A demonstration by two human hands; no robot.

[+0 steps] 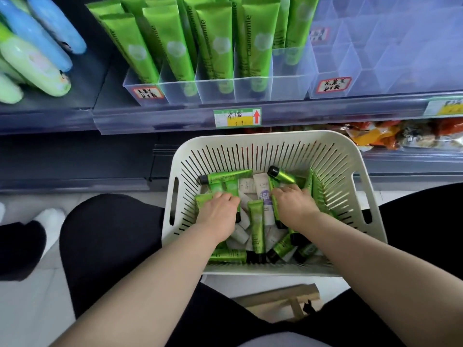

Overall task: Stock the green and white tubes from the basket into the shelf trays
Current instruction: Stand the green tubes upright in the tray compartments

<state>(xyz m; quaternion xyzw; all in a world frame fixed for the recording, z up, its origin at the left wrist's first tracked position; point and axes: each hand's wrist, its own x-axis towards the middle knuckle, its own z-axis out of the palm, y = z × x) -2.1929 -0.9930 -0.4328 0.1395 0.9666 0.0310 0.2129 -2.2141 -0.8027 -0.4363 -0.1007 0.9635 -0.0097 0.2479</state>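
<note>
Left hand (220,209) and right hand (293,205) were down in the basket (250,136), fingers (221,196) bent on green tubes (256,221) — I could not tell if either grip was closed. About eleven green tubes and five white tubes (260,182) lay flat, pointing all ways. The filled tray (215,87) stood ahead-left, the empty tray (375,78) ahead-right
</note>
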